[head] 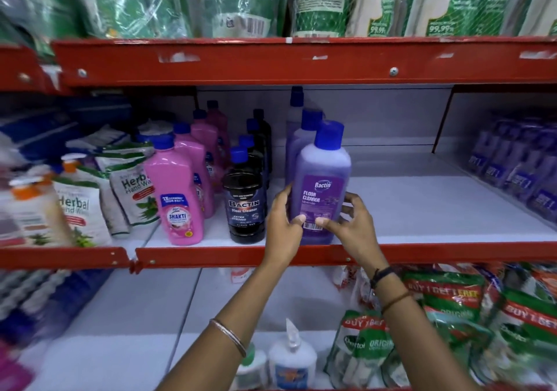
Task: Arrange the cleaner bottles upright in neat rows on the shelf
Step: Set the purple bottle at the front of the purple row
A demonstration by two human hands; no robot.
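Observation:
A purple lavender floor cleaner bottle with a blue cap stands upright at the front edge of the middle shelf. My left hand grips its lower left side and my right hand grips its lower right side. Behind it two more purple bottles stand in a row running back. To the left, a row of black floor cleaner bottles and a row of pink cleaner bottles stand upright, front to back.
Herbal hand wash pouches lean at the shelf's left. Purple packs fill the far right. White shelf surface lies bare between the purple bottles and those packs. A red shelf beam runs overhead; green refill pouches sit below.

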